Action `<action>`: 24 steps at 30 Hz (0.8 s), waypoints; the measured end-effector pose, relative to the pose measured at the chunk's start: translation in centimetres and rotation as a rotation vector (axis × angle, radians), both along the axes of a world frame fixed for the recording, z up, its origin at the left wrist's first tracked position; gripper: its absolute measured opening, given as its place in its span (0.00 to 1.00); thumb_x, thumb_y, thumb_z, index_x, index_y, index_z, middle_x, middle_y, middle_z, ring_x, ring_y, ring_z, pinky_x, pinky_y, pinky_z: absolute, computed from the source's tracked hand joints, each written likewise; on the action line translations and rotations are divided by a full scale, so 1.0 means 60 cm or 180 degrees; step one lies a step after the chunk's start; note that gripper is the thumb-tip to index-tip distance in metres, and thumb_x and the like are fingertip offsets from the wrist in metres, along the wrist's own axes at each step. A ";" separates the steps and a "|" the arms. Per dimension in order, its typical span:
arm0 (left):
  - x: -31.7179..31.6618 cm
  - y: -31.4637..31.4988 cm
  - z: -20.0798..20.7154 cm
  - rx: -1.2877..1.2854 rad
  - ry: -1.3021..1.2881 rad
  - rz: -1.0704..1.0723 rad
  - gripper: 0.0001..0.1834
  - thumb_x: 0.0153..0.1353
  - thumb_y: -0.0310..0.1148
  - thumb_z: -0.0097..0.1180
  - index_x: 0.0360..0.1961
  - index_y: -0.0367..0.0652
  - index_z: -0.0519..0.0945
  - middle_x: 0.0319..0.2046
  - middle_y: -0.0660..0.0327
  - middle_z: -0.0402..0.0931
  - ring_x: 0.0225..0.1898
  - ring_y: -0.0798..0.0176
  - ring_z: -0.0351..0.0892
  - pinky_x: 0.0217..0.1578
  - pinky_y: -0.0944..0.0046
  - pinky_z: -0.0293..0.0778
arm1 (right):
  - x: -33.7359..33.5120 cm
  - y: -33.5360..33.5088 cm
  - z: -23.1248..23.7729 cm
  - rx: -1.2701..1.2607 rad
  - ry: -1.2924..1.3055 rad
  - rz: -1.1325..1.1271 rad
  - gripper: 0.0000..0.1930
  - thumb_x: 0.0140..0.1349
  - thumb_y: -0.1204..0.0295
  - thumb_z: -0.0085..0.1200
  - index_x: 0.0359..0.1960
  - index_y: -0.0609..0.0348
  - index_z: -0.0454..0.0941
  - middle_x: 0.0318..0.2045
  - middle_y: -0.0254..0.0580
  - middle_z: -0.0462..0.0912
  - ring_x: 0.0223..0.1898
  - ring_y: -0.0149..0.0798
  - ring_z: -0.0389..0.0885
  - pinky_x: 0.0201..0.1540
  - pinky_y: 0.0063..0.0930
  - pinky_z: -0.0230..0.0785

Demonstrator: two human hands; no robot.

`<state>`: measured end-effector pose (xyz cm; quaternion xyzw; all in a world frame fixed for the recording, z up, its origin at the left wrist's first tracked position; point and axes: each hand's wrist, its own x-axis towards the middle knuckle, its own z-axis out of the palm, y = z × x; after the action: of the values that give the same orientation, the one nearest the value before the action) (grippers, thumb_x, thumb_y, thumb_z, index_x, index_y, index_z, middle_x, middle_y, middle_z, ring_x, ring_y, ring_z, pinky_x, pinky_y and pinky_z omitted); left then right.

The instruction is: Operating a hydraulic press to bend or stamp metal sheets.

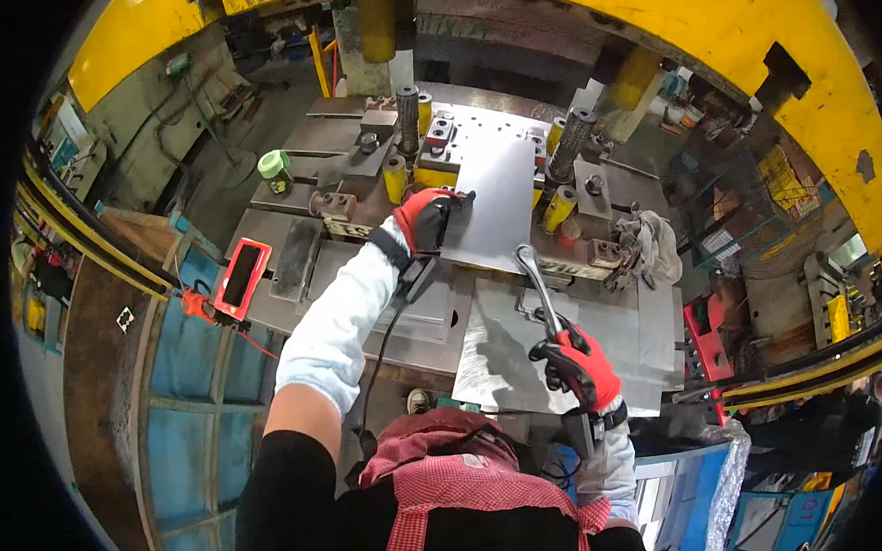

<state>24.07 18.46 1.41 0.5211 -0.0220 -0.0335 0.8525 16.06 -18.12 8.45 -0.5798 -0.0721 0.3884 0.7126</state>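
Note:
A flat, shiny metal sheet (499, 205) lies across the middle of the press die, its near edge toward me. My left hand (426, 222), in a red and black glove, is closed at the sheet's left edge, with fingertips on its top. My right hand (579, 366), gloved alike, is wrapped round the handle of a long steel wrench (541, 284). The wrench's ring-shaped head reaches the sheet's near right corner; whether it touches is hard to tell. Below the wrench, more metal sheets (487, 345) lie on the near surface.
Dark guide posts (408, 119) and yellow cylinders (560, 208) stand around the die. A green-lidded container (274, 171) and a red-framed tray (242, 279) are on the left. A crumpled rag (648, 246) lies on the right. The yellow press frame (808, 55) arches overhead.

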 end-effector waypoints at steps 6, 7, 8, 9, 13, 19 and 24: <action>0.036 0.013 -0.022 0.0535 0.0078 0.0209 0.12 0.60 0.35 0.47 0.41 0.40 0.75 0.36 0.66 0.75 0.35 0.74 0.72 0.40 0.72 0.68 | 0.054 0.034 -0.003 -0.0022 0.0003 0.0058 0.08 0.54 0.68 0.53 0.32 0.59 0.73 0.21 0.31 0.73 0.17 0.24 0.67 0.17 0.19 0.58; 0.011 -0.013 0.007 0.0345 -0.0059 0.0359 0.12 0.61 0.34 0.45 0.41 0.40 0.75 0.34 0.65 0.75 0.34 0.75 0.72 0.38 0.74 0.69 | 0.070 0.028 -0.008 -0.0148 0.0025 0.0120 0.08 0.54 0.69 0.54 0.32 0.58 0.72 0.22 0.30 0.73 0.16 0.24 0.67 0.16 0.19 0.57; -0.022 -0.049 0.048 -0.0411 -0.0037 0.0400 0.13 0.61 0.35 0.45 0.43 0.40 0.74 0.36 0.64 0.75 0.35 0.73 0.74 0.39 0.72 0.71 | 0.080 0.024 -0.011 -0.0127 -0.0009 0.0151 0.08 0.53 0.69 0.54 0.33 0.58 0.71 0.22 0.30 0.73 0.16 0.23 0.67 0.16 0.18 0.57; -0.032 -0.035 0.027 -0.1276 0.0433 0.0125 0.15 0.60 0.37 0.46 0.44 0.40 0.72 0.36 0.63 0.76 0.37 0.67 0.76 0.42 0.65 0.73 | 0.083 0.031 -0.011 -0.0094 -0.0063 0.0291 0.08 0.53 0.69 0.54 0.33 0.57 0.70 0.23 0.31 0.74 0.16 0.23 0.67 0.16 0.18 0.57; -0.085 -0.119 -0.001 -0.1874 -0.0065 0.0050 0.22 0.64 0.41 0.38 0.55 0.42 0.63 0.45 0.50 0.72 0.44 0.50 0.74 0.43 0.52 0.73 | 0.091 0.030 -0.005 -0.0039 -0.0082 0.0402 0.08 0.53 0.70 0.54 0.32 0.55 0.69 0.22 0.30 0.72 0.16 0.22 0.65 0.17 0.18 0.57; -0.058 -0.170 -0.003 -0.1913 -0.0105 0.0799 0.21 0.63 0.43 0.39 0.49 0.38 0.66 0.38 0.46 0.74 0.36 0.47 0.78 0.39 0.51 0.76 | 0.083 0.039 0.006 -0.0184 -0.0321 0.0339 0.08 0.55 0.68 0.52 0.31 0.57 0.68 0.16 0.30 0.67 0.14 0.23 0.61 0.16 0.19 0.50; -0.047 -0.177 0.001 -0.2038 0.0197 0.1048 0.20 0.61 0.42 0.44 0.42 0.32 0.69 0.34 0.45 0.75 0.31 0.46 0.78 0.36 0.52 0.77 | 0.077 0.026 -0.011 -0.0251 -0.0291 -0.0026 0.08 0.56 0.71 0.48 0.37 0.57 0.71 0.16 0.30 0.68 0.13 0.23 0.61 0.14 0.18 0.50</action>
<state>21.26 7.83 1.50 0.2229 0.0787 0.0970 0.9668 20.69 -16.54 7.80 -0.6249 -0.0869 0.3611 0.6867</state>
